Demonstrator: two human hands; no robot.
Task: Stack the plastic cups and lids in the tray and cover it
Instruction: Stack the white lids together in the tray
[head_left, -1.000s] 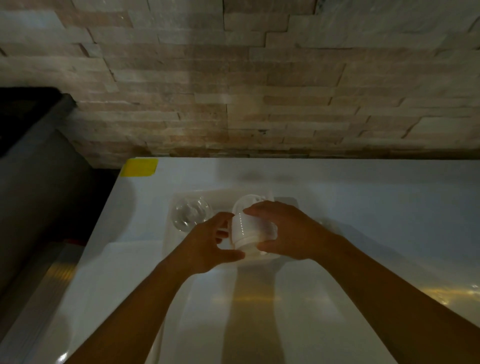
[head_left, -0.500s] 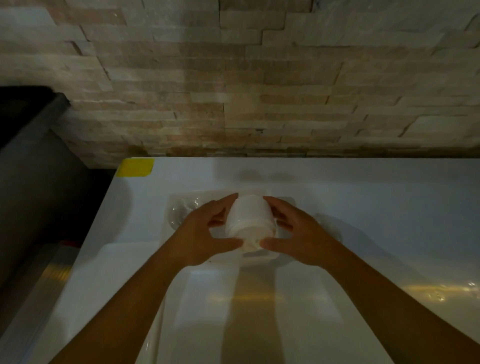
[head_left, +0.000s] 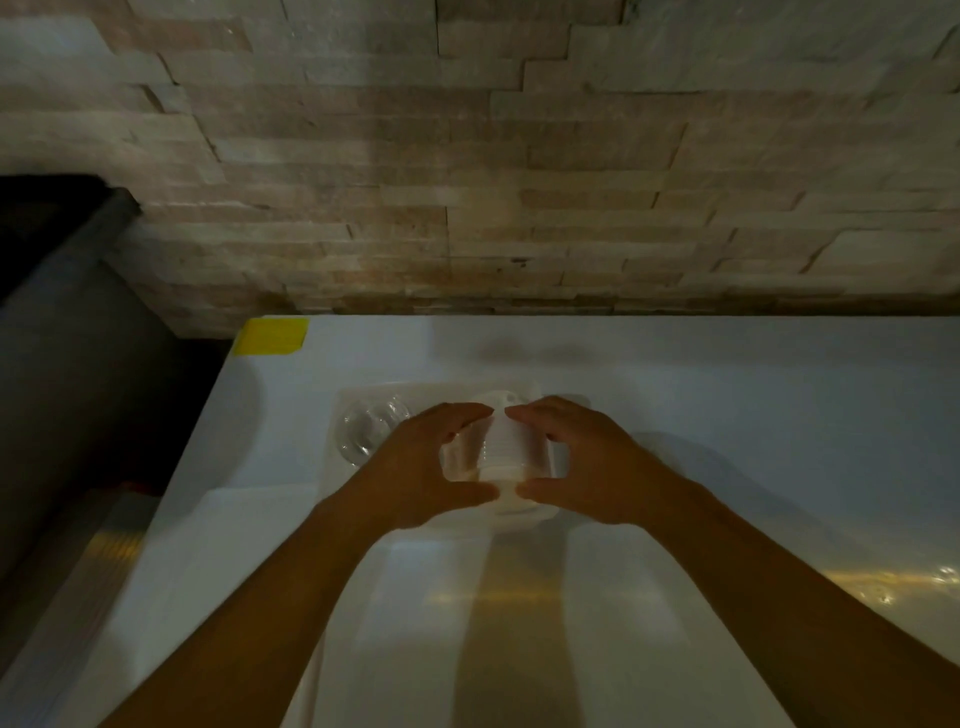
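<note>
A stack of white ribbed plastic cups (head_left: 503, 447) stands in the right part of a shallow clear tray (head_left: 348, 397) on the white table. My left hand (head_left: 421, 467) wraps the stack from the left and my right hand (head_left: 587, 462) from the right; thumbs and fingertips nearly meet around it. Clear domed lids (head_left: 366, 431) lie in the tray's left part, just beyond my left hand. The stack's base is partly hidden by my thumbs.
A large white rectangular cover (head_left: 519, 613) lies on the table near me, under my forearms. A yellow tape patch (head_left: 272, 335) marks the table's far left corner. A stone wall (head_left: 519, 182) stands behind; a dark grey unit (head_left: 57, 332) flanks the left edge.
Both hands have closed in around the cup stack, which went from tilted to upright in the tray. My right hand shifted from over the top to the stack's right side.
</note>
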